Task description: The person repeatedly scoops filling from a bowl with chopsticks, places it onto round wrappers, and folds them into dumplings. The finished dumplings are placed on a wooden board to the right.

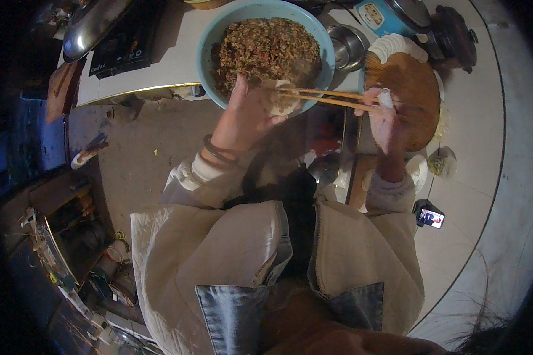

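Note:
My left hand holds a round dough wrapper in front of a large light-blue basin. Some brownish filling lies on the wrapper. A heap of chopped filling fills much of the basin. In my right hand is a pair of wooden chopsticks, their tips over the wrapper in my left hand. A white wrapping, perhaps tape or a bandage, shows on a right finger. Beneath my right hand lies a round brown woven tray, with a row of white dumplings along its far edge.
Metal bowls stand right of the basin. Behind the tray are a blue rice cooker and a dark lidded pot. A black induction cooker sits left. A lit phone and a jar rest on the right counter.

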{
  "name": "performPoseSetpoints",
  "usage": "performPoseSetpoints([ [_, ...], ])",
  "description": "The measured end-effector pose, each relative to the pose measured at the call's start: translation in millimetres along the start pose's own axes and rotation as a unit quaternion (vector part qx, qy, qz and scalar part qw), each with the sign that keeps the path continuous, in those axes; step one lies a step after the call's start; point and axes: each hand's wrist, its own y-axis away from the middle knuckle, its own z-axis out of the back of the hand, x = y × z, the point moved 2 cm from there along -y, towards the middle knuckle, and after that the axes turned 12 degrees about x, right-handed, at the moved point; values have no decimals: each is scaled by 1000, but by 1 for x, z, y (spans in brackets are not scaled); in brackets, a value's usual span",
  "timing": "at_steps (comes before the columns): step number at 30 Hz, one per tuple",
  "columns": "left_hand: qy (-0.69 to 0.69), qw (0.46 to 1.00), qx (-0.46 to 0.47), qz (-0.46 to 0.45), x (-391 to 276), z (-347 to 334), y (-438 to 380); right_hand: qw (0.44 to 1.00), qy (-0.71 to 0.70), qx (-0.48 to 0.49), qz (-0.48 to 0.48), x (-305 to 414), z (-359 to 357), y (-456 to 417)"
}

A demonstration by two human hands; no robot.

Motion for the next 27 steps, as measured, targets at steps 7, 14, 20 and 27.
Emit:
performPoseSetpoints([
  [7, 81, 996, 17, -27, -3, -1, 3, 999, -11, -11, -37, 2, -9, -1],
  [14, 131, 990, -9, -55, -2, 4, 4, 998, -43, 14, 31, 22, -7, 12],
  [20, 156, 985, -10, -67, -3, 0, 3, 998, -34, -42, -40, 22, -9, 18],
  [27, 119, 992, -14, -50, -2, 3, 3, 1000, -1, 26, -15, 17, 12, 22],
])
